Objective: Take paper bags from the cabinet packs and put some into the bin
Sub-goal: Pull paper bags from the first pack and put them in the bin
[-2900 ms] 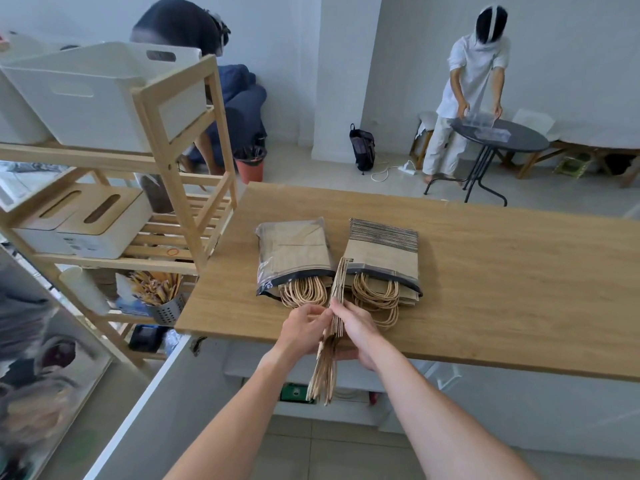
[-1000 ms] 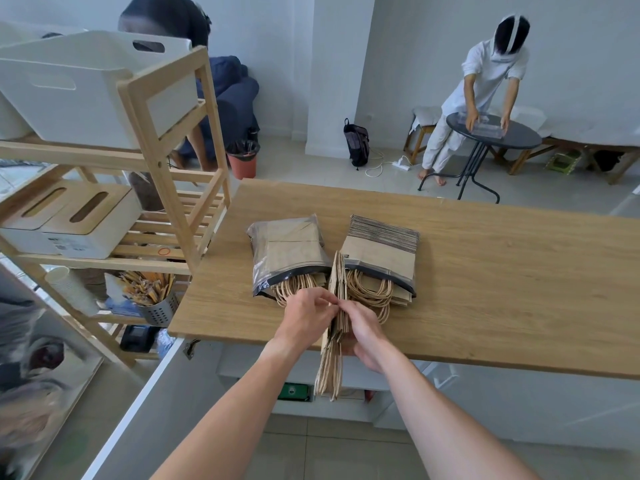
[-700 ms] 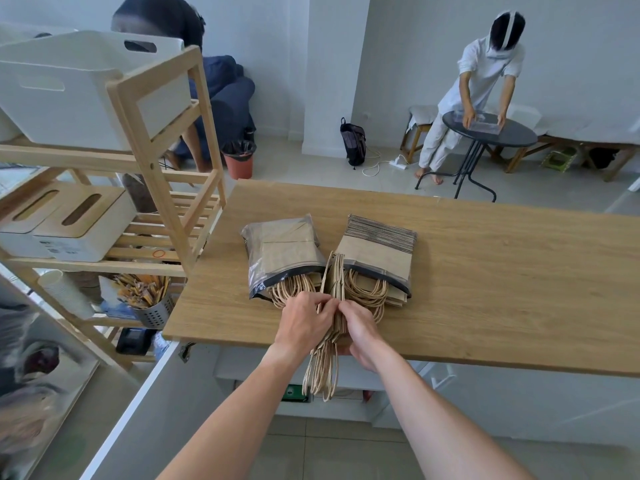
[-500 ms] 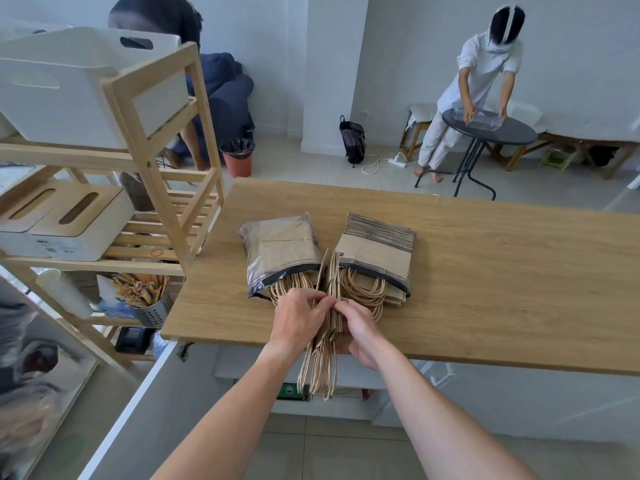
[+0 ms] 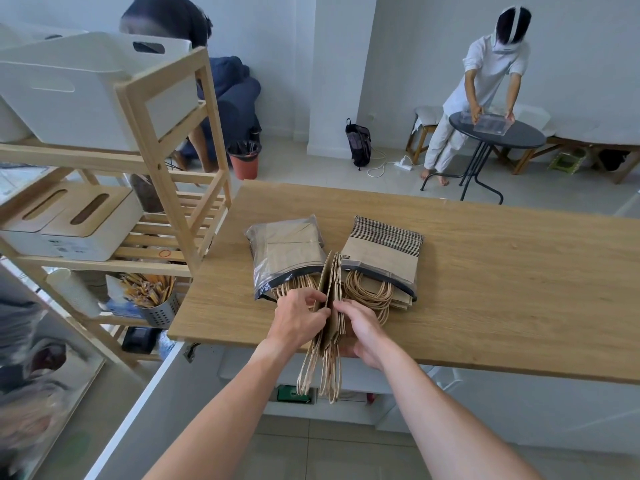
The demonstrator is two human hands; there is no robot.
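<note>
**Head view: two hands hold a bunch of paper bags at the table edge**

Head view shows a room with white walls and a grey floor. A long wooden table fills the middle. A wooden shelf stands to the left of the hands, with a white bin on top. Far past the fingers, a person in white leans over a small round table.

Two packs of bags lie flat just past the fingertips: the left pack and the right pack.

The left hand and right hand pinch a bunch of paper bags standing on edge between them. The string handles hang below the fingers.

Half a second ago the bunch looked much the same, and the hands have barely moved.
</note>
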